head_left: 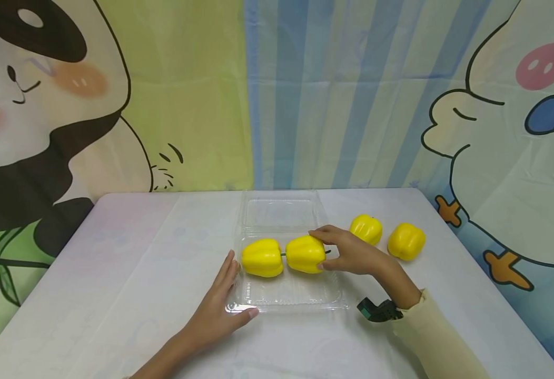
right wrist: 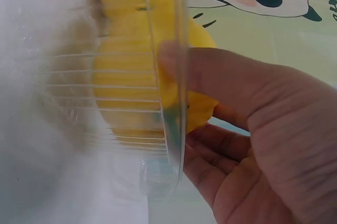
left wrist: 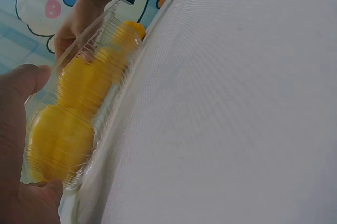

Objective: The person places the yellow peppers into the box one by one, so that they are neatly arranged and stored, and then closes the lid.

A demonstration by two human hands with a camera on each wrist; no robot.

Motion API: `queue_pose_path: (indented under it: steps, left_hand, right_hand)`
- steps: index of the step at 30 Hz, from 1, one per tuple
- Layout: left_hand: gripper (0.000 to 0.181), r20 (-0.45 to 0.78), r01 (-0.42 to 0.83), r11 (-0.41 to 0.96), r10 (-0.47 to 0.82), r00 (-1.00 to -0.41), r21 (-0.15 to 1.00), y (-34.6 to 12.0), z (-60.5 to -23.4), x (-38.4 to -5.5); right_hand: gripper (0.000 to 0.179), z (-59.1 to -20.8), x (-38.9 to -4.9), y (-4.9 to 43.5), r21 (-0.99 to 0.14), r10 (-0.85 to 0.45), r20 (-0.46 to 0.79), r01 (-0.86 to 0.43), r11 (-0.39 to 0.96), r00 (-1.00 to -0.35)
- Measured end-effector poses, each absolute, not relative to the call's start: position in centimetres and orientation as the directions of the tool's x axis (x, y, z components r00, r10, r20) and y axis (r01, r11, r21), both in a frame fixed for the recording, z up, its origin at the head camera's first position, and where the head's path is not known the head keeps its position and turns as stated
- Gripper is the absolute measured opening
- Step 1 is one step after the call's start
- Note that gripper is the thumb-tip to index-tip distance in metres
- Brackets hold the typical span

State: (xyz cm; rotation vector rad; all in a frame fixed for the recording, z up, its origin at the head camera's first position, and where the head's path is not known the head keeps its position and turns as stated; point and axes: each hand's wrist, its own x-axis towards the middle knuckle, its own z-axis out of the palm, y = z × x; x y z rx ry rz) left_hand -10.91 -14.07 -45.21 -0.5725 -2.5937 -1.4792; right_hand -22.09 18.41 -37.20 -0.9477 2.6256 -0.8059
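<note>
Two yellow bell peppers lie side by side in a clear plastic clamshell box (head_left: 288,295). My right hand (head_left: 353,253) grips the right pepper (head_left: 303,255) by its right end, thumb in front and fingers behind. The left pepper (head_left: 261,258) sits near the box's left wall. Beside that wall my left hand (head_left: 216,311) has its fingers stretched out, with the thumb at the front left corner. In the right wrist view the ribbed box wall (right wrist: 131,92) partly covers the gripped pepper and the thumb tip.
Two more yellow bell peppers, one nearer (head_left: 406,241) and one farther (head_left: 366,229), lie on the white-covered table (head_left: 130,273) right of the box. The box's lid (head_left: 280,211) is folded back toward the cartoon curtain (head_left: 201,95). A dark device (head_left: 378,309) sits at my right wrist.
</note>
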Motion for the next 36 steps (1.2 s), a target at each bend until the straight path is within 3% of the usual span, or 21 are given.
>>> queue_pose_path:
  steps: [12,36]
  left_hand:
    - [0.107,0.28,0.379,0.434,0.277,-0.919,0.817,-14.1,-45.4,-11.0]
    - [0.108,0.258,0.361,0.436,0.278,-0.925,0.824,-14.0,-45.1,-10.9]
  right_hand:
    - [0.077,-36.8,-21.5,17.6,-0.482,-0.606,-0.095,-0.496,0.722,-0.79]
    - [0.076,-37.8,-21.0,17.1,-0.459,-0.579,0.034,-0.527,0.715,-0.814]
